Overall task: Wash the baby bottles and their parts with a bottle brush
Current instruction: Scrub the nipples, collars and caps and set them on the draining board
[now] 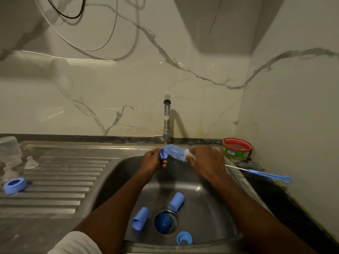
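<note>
Over the sink basin (211, 208), under the faucet (167, 118), my left hand (153, 159) grips the blue handle end of a bottle brush (175, 152). My right hand (205, 160) grips the brush's white tip end, fingers curled round it. The blue and white bristles span the gap between both hands. Two blue bottle caps (140, 218) (177, 201) and a blue ring (184, 238) lie in the basin near the drain (166, 222). A clear bottle (9, 152), a clear nipple (31, 162) and a blue collar ring (14, 185) stand on the drainboard (55, 180).
A thin blue-handled nipple brush (264, 174) lies on the dark counter to the right of the basin. A red and green round tub (236, 148) sits in the back right corner. The marble wall closes in at the right.
</note>
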### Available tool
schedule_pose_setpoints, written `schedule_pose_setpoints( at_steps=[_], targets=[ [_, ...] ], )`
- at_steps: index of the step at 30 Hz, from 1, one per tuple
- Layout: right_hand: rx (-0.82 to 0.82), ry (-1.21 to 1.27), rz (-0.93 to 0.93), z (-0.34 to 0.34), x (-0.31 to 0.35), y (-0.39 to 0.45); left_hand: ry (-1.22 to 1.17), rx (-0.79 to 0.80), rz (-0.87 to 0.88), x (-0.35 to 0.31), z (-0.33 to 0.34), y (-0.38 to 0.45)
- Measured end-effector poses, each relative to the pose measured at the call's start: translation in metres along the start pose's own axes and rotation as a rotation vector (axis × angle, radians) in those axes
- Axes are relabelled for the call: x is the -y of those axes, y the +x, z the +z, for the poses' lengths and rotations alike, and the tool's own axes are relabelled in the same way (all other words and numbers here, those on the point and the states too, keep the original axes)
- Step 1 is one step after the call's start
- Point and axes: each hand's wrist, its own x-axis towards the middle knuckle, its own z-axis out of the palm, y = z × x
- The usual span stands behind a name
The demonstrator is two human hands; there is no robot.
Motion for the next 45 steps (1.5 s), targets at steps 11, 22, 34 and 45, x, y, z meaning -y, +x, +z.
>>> schedule_pose_setpoints(
  at_steps=[11,22,34,45],
  targets=[
    [0.027,-0.013,-0.074,-0.004,0.008,0.001,0.071,0.086,-0.061,-0.001,-0.002,-0.005],
    [0.017,0.052,-0.142,-0.006,0.014,-0.005,-0.105,0.072,-0.084,0.0,-0.004,-0.002],
    [0.124,0.034,-0.102,-0.01,0.016,-0.001,-0.074,0.073,0.054,0.0,0.0,-0.008],
    [0.184,0.038,0.015,-0.002,0.019,0.001,0.036,0.098,0.08,0.002,0.005,-0.015]
  ],
)
